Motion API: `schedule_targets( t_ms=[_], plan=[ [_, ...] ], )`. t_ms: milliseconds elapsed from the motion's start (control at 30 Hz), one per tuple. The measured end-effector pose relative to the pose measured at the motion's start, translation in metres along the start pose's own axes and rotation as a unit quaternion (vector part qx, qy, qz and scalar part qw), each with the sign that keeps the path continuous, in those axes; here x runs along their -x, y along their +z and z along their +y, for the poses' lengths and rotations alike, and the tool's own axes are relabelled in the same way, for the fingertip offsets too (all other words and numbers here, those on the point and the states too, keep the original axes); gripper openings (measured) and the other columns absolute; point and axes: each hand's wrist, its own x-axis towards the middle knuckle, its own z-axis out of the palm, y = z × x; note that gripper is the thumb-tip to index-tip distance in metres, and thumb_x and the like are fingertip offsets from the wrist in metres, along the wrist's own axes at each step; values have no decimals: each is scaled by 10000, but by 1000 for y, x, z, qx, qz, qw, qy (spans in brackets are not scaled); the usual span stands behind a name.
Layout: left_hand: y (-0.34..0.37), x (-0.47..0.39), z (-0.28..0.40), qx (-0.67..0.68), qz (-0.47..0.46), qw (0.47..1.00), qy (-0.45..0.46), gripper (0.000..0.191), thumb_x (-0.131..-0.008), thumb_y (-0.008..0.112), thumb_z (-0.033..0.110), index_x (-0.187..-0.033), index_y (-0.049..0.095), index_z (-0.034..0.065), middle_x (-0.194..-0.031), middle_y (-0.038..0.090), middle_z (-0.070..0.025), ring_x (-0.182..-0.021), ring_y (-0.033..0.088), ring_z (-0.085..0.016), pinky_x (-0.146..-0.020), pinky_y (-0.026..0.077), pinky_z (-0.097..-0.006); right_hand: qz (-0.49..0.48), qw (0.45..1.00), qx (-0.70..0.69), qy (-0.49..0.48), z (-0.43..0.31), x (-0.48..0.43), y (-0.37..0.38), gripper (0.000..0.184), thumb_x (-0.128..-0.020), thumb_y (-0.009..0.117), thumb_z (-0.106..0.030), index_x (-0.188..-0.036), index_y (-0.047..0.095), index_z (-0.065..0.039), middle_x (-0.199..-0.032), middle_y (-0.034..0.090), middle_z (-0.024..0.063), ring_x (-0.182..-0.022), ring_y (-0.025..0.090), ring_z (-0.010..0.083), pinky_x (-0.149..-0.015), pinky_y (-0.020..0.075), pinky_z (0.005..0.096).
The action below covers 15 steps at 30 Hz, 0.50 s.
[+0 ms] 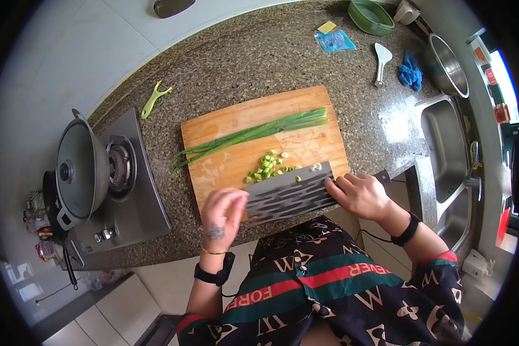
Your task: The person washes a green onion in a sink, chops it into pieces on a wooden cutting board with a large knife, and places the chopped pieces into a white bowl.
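Note:
My right hand holds a broad kitchen cleaver by its handle, the patterned blade lying tilted over the near part of the wooden cutting board. My left hand is at the blade's far left corner, thumb and fingers close together; whether the fingertips touch the blade I cannot tell. Chopped green onion lies in a small heap just beyond the edge, and a few pieces cling to the blade. Long green onion leaves stretch across the board behind it.
A gas stove with a lidded wok is at left, near a green peeler. At right are a double sink, steel bowl, blue cloth and white rice paddle. A green basin stands farther back.

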Motion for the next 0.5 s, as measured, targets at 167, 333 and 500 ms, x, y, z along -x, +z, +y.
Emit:
schedule_targets(
  t_ms=[167, 333, 500],
  plan=[
    [27, -2, 37, 15, -179, 977, 119, 248, -818, 629, 97, -1065, 638, 65, -1074, 620, -102, -990, 588, -289, -851, 477, -377, 4, 999, 9, -33, -3, -8, 8, 391, -750, 549, -192, -1130, 537, -98, -776, 507, -8, -689, 564, 124, -529, 462, 245],
    [45, -1, 23, -87, -150, 982, 75, 362, -861, 581, 131, -1205, 539, 28, -1190, 552, -127, -1076, 543, -315, -903, 452, -398, 36, 998, 1, -60, -11, -15, 18, 380, -747, 550, -197, -1116, 538, -109, -766, 500, -10, -681, 558, 122, -512, 453, 242],
    [30, 5, 28, -186, -56, 981, 28, 331, -882, 571, 148, -1188, 550, 25, -1168, 562, -146, -1056, 554, -318, -905, 445, -416, 62, 995, -24, -81, -18, -26, 27, 373, -747, 550, -189, -1111, 536, -107, -764, 501, -8, -672, 558, 127, -505, 455, 244]
  ],
)
